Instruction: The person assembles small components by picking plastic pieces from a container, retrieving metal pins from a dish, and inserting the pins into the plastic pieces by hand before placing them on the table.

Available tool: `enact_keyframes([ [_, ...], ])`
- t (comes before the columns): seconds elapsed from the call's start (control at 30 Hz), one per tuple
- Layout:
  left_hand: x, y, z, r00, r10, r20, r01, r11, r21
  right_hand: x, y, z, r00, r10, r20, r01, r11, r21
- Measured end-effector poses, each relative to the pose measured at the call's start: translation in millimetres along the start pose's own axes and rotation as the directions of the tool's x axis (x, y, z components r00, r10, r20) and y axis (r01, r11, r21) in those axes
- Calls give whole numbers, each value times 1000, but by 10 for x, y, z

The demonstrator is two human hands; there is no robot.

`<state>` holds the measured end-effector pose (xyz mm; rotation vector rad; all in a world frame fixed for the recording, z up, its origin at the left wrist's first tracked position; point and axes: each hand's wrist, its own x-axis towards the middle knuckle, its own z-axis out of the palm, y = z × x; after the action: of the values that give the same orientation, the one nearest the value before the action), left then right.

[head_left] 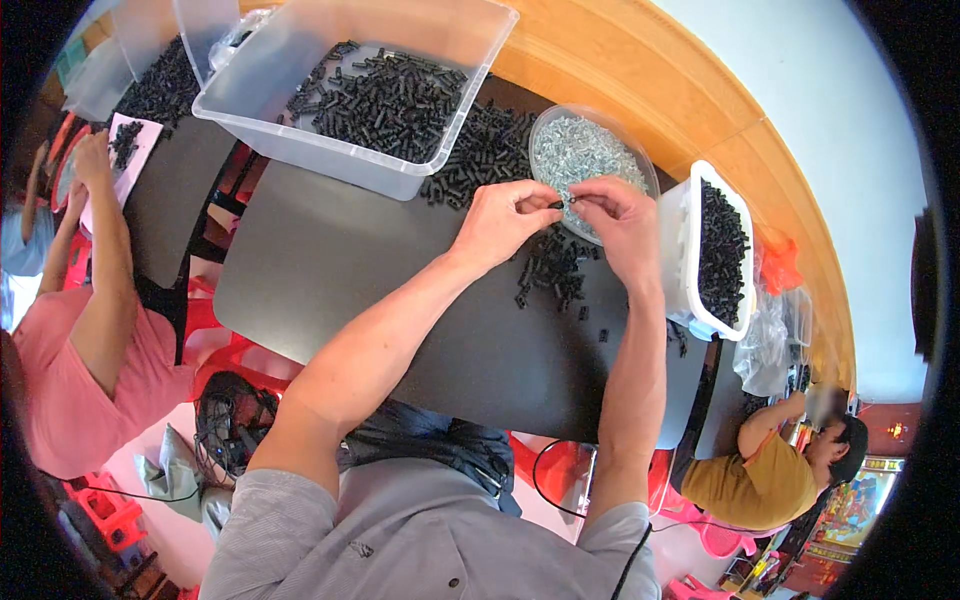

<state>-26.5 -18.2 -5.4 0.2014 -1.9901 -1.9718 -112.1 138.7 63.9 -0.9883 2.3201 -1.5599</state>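
Observation:
My left hand (503,218) pinches a small black plastic piece (556,205) between thumb and fingertips. Close beside it, my right hand (620,218) has its thumb and forefinger pressed together on something tiny, too small to name. Both hands meet above the near edge of a round clear dish (652,178) full of small shiny, silvery pieces (588,150). Just below the hands, a loose heap of small black plastic pieces (553,272) lies on the dark table (400,250).
A large clear plastic bin (300,150) with black pieces stands at the back left; more pieces lie beside it. A white tub (678,250) of black pieces stands right. Other people sit at both sides, one in a pink shirt (95,370), one in mustard (750,480).

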Motion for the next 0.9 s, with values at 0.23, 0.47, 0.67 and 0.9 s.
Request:
enact_keyframes([
  [0.23, -11, 48, -4, 1000, -10, 20, 10, 1000, -10, -37, -121, 50, 998, -48, -45, 39, 984, -171],
  [0.47, -21, 38, -14, 995, -67, 75, 71, 996, -57, -58, -187, 91, 995, -100, 1, 95, 948, -304],
  [0.67, -18, 21, 1, 995, -72, 73, 81, 987, -141, -70, -184, 81, 991, -130, 17, 128, 930, -344],
  [0.9, -8, -35, -4, 994, -76, 79, 90, 977, -192, -90, -226, 123, 990, -138, 32, 141, 932, -334],
])
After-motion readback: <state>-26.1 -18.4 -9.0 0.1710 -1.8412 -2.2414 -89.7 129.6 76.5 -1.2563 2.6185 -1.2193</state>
